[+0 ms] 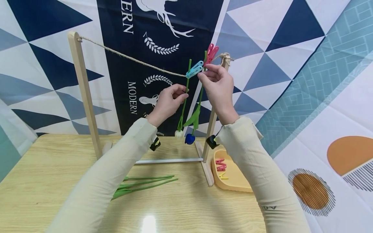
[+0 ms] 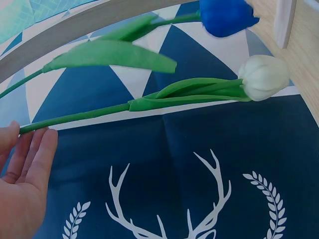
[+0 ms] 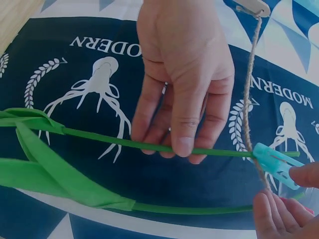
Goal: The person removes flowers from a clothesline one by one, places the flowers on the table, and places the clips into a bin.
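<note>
A white tulip (image 2: 264,77) hangs head down; my left hand (image 1: 169,101) pinches its green stem (image 2: 84,117) between thumb and fingers. A blue clothespin (image 1: 194,69) clips that stem to the twine (image 1: 137,61). My right hand (image 1: 218,87) is right beside this clothespin, its thumb (image 3: 306,175) at the handle end and its fingertips apart from the thumb. Just behind the right fingers, a red clothespin (image 1: 211,53) holds a blue tulip (image 1: 190,139), also hanging head down. The right fingers partly hide the twine and the red clothespin.
The twine runs between two wooden posts (image 1: 84,94), joined low down by a white rod (image 1: 170,160). A yellow tray (image 1: 236,178) at the right holds red clothespins (image 1: 220,165) and a yellow one (image 1: 223,176). Several green stems (image 1: 148,183) lie on the table (image 1: 38,184), partly under my left arm.
</note>
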Tool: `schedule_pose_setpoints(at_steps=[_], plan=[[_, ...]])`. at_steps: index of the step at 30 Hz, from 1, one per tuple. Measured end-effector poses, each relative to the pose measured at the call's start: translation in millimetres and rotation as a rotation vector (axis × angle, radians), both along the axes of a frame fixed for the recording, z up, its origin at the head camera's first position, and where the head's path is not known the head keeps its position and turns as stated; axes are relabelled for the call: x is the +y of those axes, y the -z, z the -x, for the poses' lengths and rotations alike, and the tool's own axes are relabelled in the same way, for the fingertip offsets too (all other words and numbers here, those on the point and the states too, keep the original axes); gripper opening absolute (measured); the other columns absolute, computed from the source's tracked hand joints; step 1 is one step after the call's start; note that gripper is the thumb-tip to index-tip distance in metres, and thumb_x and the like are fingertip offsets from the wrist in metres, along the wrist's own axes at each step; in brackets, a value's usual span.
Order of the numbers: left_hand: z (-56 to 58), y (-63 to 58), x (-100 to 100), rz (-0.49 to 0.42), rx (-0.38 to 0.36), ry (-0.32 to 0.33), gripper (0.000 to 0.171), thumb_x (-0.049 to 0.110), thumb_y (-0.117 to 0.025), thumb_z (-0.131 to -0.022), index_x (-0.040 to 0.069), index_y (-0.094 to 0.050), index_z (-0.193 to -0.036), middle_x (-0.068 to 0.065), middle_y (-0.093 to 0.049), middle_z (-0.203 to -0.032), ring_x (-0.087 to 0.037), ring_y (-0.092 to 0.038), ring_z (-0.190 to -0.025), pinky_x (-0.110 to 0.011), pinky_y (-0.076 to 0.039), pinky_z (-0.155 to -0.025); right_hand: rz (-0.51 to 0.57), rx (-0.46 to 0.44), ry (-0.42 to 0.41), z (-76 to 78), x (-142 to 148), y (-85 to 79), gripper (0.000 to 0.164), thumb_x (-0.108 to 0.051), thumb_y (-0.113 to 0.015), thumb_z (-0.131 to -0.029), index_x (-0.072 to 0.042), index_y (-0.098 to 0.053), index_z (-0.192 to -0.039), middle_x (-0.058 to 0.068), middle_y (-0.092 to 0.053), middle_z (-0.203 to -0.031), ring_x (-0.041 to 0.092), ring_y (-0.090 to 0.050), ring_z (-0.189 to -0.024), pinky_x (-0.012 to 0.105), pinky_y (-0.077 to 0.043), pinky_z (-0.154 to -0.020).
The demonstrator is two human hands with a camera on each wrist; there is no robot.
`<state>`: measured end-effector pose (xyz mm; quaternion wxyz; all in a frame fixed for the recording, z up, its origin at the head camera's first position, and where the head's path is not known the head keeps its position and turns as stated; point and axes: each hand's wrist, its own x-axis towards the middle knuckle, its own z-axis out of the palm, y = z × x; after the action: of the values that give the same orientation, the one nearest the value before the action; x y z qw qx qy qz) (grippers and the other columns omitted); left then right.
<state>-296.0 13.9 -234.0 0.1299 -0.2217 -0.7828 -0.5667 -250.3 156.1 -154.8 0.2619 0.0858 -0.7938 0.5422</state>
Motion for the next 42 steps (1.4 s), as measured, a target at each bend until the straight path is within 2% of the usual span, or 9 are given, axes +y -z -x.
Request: schedule_pose_setpoints(at_steps=[4, 8, 16, 24, 31, 42], plan=[[-1.3, -0.6, 0, -0.005, 0.010, -0.008, 0.022, 0.013, -0.059, -0.092, 0.005, -0.062, -0.112, -0.010, -0.067, -0.099, -0.019, -0.064, -0.085, -0.028, -0.052, -0.078, -0.004, 0.059, -0.008, -0.3, 0, 4.4, 0.034, -0.016, -0.067, -0.087, -0.006, -0.060, -0.118, 0.010, -0.066, -0.102, 0.011, -0.063, -0.091, 0.021, -0.051, -0.086], [-1.8, 0.9, 0, -0.003, 0.030, -0.012, 0.022, 0.013, -0.058, -0.093, 0.005, -0.062, -0.112, -0.010, -0.067, -0.100, -0.019, -0.063, -0.084, -0.027, -0.051, -0.076, -0.018, 0.089, -0.031, 0.5, -1, 4.6, 0.036, -0.016, -0.068, -0.085, -0.005, -0.059, -0.118, 0.012, -0.067, -0.102, 0.011, -0.063, -0.088, 0.021, -0.051, -0.084], [-1.1, 5.0, -2, 0.002, 0.070, -0.028, 0.021, 0.012, -0.058, -0.093, 0.004, -0.062, -0.111, -0.010, -0.067, -0.097, -0.018, -0.061, -0.080, -0.024, -0.049, -0.070, -0.099, 0.022, -0.035, 0.5, -7, -5.6, 0.043, -0.017, -0.068, -0.086, -0.004, -0.056, -0.124, 0.013, -0.065, -0.107, 0.015, -0.063, -0.093, 0.022, -0.051, -0.087], [-1.4, 6.0, -7, 0.031, 0.045, -0.012, 0.023, 0.014, -0.056, -0.094, 0.005, -0.061, -0.115, -0.009, -0.065, -0.100, -0.018, -0.059, -0.084, -0.025, -0.048, -0.072, -0.132, -0.017, -0.014, 0.8, -8, -10.6, 0.037, -0.017, -0.067, -0.086, -0.004, -0.060, -0.120, 0.011, -0.065, -0.105, 0.014, -0.063, -0.092, 0.022, -0.051, -0.087], [-3.6, 5.1, -9, 0.059, 0.021, 0.020, 0.024, 0.018, -0.054, -0.096, 0.006, -0.058, -0.117, -0.008, -0.062, -0.106, -0.018, -0.057, -0.092, -0.028, -0.048, -0.079, -0.104, -0.016, -0.014, 0.1, -7, -10.3, 0.031, -0.019, -0.069, -0.085, -0.004, -0.062, -0.112, 0.007, -0.065, -0.099, 0.011, -0.061, -0.089, 0.022, -0.050, -0.086], [-3.8, 5.0, -12, 0.051, 0.030, 0.038, 0.024, 0.018, -0.055, -0.095, 0.007, -0.058, -0.115, -0.006, -0.060, -0.101, -0.017, -0.055, -0.088, -0.027, -0.046, -0.078, -0.020, -0.070, -0.023, 0.3, -1, -10.9, 0.029, -0.021, -0.071, -0.084, -0.008, -0.061, -0.107, 0.004, -0.067, -0.100, 0.010, -0.060, -0.092, 0.025, -0.048, -0.090]])
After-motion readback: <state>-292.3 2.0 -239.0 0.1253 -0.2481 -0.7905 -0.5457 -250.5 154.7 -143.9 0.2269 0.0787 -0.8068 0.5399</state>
